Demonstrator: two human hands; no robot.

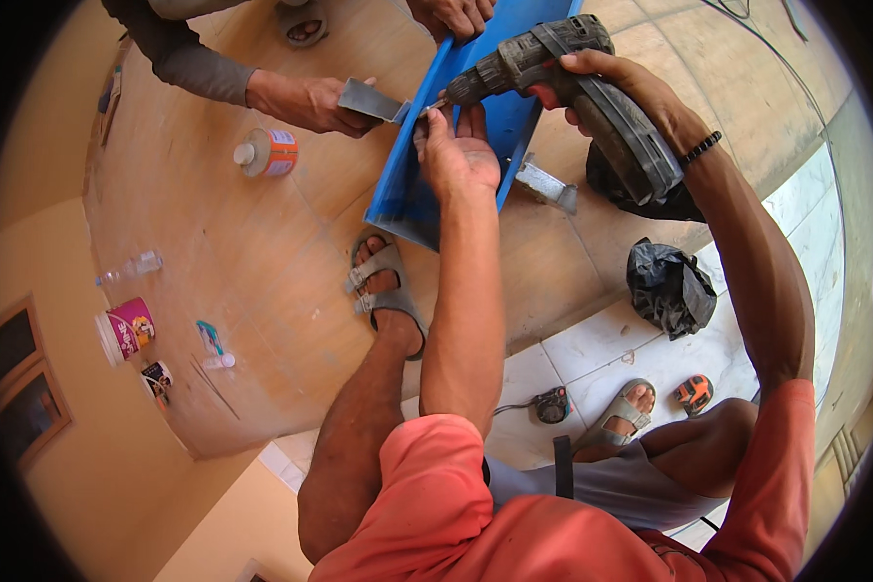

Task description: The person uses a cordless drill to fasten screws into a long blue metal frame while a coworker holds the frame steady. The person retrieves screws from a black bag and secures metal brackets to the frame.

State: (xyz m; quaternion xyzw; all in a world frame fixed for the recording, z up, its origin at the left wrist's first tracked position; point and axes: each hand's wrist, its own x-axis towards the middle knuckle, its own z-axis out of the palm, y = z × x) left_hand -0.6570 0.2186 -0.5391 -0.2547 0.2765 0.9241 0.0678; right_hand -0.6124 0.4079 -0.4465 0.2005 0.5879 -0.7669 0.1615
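Observation:
My right hand [640,85] grips a black cordless drill [553,60], which is pointed left and slightly down. Its bit [438,103] reaches the left edge of a long blue metal channel [403,179]. Right at that tip is my left hand [461,160], palm up inside the channel. The thumb and fingers are drawn together there; whatever they pinch is too small to make out. Across from me, a co-worker's hand [310,102] holds a grey metal bracket [371,100] against the channel's outer side. The co-worker's other hand [453,15] grasps the channel's far end.
A metal piece [548,186] sticks out from the channel's right side. Black plastic bags [671,289] lie nearer me. By my foot are a tape measure [694,394] and a corded black device [552,404]. A bottle [267,152] and a purple tub [126,330] are to the left.

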